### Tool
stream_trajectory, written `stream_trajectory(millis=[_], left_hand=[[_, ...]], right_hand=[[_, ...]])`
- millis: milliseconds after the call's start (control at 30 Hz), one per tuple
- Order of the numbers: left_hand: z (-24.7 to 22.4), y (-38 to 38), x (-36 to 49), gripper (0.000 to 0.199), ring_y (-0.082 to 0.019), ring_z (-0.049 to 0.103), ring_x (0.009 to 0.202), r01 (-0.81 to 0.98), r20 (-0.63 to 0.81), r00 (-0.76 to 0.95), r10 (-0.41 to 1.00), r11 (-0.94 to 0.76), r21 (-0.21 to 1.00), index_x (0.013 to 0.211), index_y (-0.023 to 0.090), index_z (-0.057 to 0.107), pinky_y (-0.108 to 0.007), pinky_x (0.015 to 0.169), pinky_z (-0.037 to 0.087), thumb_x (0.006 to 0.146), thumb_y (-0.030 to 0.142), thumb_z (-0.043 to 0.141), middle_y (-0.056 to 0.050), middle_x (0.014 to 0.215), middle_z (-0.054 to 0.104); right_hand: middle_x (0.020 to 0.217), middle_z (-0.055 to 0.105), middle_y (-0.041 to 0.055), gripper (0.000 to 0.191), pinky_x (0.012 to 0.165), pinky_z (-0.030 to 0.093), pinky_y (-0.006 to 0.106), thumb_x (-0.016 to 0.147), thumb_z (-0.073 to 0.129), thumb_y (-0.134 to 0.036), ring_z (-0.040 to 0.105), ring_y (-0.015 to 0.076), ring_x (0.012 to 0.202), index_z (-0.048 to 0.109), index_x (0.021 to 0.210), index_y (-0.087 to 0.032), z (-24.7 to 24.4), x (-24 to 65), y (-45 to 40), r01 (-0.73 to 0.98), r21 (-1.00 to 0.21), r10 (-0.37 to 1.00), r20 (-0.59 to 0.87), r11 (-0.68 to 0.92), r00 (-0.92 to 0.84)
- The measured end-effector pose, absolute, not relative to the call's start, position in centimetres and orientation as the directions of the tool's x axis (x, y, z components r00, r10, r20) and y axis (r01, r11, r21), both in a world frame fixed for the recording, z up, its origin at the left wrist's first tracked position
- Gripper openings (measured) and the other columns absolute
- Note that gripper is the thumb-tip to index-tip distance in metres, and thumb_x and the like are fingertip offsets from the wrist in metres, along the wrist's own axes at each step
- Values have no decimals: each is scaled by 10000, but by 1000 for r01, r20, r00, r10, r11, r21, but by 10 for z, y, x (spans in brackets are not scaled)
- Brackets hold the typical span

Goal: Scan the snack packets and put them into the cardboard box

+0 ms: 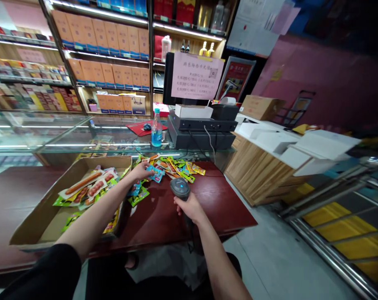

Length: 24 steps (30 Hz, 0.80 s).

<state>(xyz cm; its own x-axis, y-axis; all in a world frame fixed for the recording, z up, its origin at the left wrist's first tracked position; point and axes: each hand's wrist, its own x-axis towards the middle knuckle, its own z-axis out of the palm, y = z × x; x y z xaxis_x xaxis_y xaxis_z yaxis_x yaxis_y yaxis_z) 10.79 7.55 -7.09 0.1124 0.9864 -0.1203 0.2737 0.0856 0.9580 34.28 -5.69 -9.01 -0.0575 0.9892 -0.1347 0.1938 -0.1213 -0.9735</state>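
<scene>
My right hand [190,207] is wrapped round the handle of a dark barcode scanner [180,187], held above the red-brown table [214,200]; a small blue light shows on its head. With fingers closed on its edge, my left hand [141,171] grips a blue snack packet [157,173]. Around and beyond that hand lies a loose pile of small packets [176,165], green, yellow and orange. A shallow cardboard box [42,204] stands left of the pile, partly behind my left forearm. Inside it are sausage packs [85,183] and green packets.
A glass counter [114,129] runs behind the table, bearing a bottle of blue drink [157,129], a red mat [139,128] and a cash drawer [201,135]. A screen carries a pink notice [197,77]. Right are a wooden cabinet [257,171] and metal railing [326,233].
</scene>
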Motion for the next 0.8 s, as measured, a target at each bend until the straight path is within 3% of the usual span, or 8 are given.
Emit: stream_trajectory(millis=[67,167,367,800], left_hand=[[-75,63,111,452,-186,667,702,107,-210,193,958,193,975,777,172,508,-345,655,568,491,255,849,0,720,661],[-81,52,114,483,-181,674,692,12,-306,222,926,311,950,754,163,498,-351,658,583,459,231,874,1,710,670],[-89,49,120,476,-195,684,674,30,-429,219,877,433,901,734,166,487,-344,611,589,464,209,878,12,668,671],[-86,47,122,478,-170,665,613,6,-440,229,868,451,893,733,167,461,-370,603,593,477,142,863,41,627,635]], right_hand=[[426,551,-35,172,365,406,194,689,623,-319,494,96,336,576,655,-156,-90,337,-58,190,-974,988,-136,-120,-74],[426,550,-34,164,365,402,198,690,616,-312,493,98,339,576,650,-158,-88,329,-63,182,-974,984,-153,-134,-94],[404,519,-43,194,361,398,202,702,593,-334,474,95,333,560,624,-159,-86,319,-74,139,-975,973,-193,-175,-127],[409,524,-43,169,363,412,202,681,603,-300,482,94,336,539,605,-164,-88,318,-76,128,-976,977,-190,-177,-97]])
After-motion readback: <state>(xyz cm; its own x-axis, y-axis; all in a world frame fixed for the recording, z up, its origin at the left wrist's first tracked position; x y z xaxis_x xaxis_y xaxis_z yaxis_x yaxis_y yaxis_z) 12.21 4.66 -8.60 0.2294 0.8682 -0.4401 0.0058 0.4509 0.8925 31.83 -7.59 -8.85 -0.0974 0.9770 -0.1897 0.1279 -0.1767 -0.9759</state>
